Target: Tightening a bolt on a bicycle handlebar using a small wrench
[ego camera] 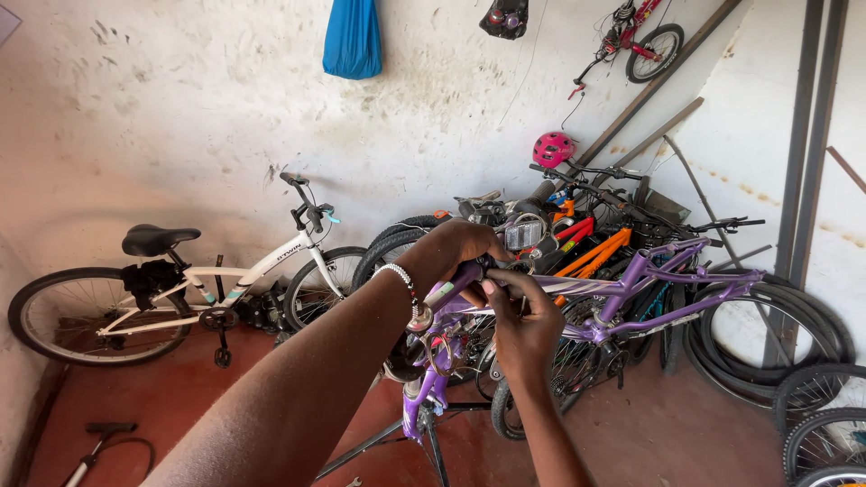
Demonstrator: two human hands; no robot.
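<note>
A purple bicycle frame [649,289] sits raised in front of me, its top tube running right. My left hand [456,248], with a beaded bracelet on the wrist, is curled over the frame's front end near the handlebar stem. My right hand [523,320] is just below and right of it, fingers pinched at the same spot, thumb pressing on the tube. Whether it holds a small tool is hidden by the fingers. A clear reflector [523,234] sits just above my hands.
A white bicycle [225,284] leans on the left wall. Several bicycles [586,234] are packed behind the purple one, with a pink helmet [553,149]. Loose tyres [812,361] lean at right. A floor pump [95,446] lies bottom left. A blue bag [352,36] hangs above.
</note>
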